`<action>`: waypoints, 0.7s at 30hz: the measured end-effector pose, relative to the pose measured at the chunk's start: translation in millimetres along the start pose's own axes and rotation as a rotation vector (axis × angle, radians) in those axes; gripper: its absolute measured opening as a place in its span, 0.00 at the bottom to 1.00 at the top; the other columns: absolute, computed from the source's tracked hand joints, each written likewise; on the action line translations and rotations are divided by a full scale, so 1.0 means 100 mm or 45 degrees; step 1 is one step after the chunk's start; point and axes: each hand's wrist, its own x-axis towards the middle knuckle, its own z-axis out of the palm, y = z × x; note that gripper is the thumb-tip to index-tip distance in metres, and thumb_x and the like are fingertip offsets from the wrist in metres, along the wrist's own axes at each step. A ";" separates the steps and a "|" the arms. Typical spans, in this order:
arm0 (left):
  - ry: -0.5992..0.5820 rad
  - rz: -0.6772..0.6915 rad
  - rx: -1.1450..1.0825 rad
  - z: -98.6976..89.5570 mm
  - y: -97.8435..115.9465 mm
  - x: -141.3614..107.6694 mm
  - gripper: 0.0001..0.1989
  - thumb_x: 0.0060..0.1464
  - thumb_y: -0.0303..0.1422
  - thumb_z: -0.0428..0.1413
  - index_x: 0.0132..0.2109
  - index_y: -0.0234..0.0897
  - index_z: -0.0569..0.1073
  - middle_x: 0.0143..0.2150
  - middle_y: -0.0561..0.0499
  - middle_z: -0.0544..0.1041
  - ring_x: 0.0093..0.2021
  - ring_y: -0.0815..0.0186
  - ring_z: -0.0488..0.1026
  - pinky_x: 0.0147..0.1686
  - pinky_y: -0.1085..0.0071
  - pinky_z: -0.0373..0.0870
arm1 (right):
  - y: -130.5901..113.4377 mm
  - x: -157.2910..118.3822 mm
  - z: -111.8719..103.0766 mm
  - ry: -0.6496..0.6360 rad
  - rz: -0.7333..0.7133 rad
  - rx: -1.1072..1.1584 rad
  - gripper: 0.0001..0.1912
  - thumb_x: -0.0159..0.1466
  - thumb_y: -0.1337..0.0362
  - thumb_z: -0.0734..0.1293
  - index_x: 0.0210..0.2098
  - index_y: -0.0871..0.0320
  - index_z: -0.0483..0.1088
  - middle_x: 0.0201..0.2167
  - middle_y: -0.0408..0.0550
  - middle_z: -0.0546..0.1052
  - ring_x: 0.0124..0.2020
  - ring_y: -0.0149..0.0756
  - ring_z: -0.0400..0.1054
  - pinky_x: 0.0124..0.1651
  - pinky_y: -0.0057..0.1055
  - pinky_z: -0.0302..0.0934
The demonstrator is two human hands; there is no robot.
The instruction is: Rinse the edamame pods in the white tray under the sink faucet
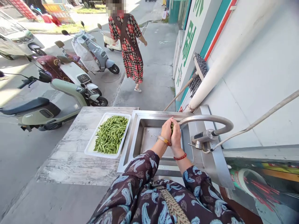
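Hands: left hand (166, 130) and right hand (176, 137) pressed together, palms facing, above the sink basin (148, 137).
Pods in hand: green pods (172, 127) clasped between the palms, partly hidden by the fingers.
Faucet: the curved spout (210, 118) arches in from the right, its tip just beside the right hand.
Basin: open room lies left of the hands, bounded by the steel rim (128, 146); on the right, spout and faucet body (203, 137) narrow the space.
Tray: white tray (90, 149), left of the sink and well apart from the hands, holds the pod pile (111, 133).
Tabletop: wood-patterned table (67, 155), bare to the left of the tray and on its near side.
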 end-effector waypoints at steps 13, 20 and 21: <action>0.053 0.468 0.235 0.13 -0.20 -0.33 0.09 0.58 0.38 0.55 0.45 0.50 0.78 0.59 0.49 0.75 0.71 0.59 0.56 0.69 0.61 0.55 | 0.05 -0.05 0.03 -0.009 -0.074 -0.196 0.24 0.69 0.50 0.54 0.51 0.57 0.72 0.52 0.56 0.75 0.54 0.42 0.69 0.59 0.40 0.62; 0.010 0.402 0.236 0.22 0.27 -0.22 0.10 0.57 0.36 0.56 0.41 0.39 0.80 0.46 0.47 0.80 0.52 0.58 0.75 0.59 0.60 0.68 | -0.23 0.27 0.12 0.115 0.144 0.386 0.15 0.65 0.51 0.60 0.35 0.54 0.69 0.40 0.46 0.77 0.43 0.37 0.71 0.51 0.35 0.65; -0.045 0.410 0.226 0.24 0.27 -0.23 0.10 0.57 0.35 0.56 0.42 0.39 0.80 0.48 0.47 0.80 0.53 0.59 0.74 0.59 0.62 0.67 | -0.22 0.30 0.08 0.152 0.186 0.466 0.15 0.65 0.51 0.60 0.37 0.54 0.70 0.41 0.46 0.77 0.44 0.36 0.71 0.51 0.34 0.66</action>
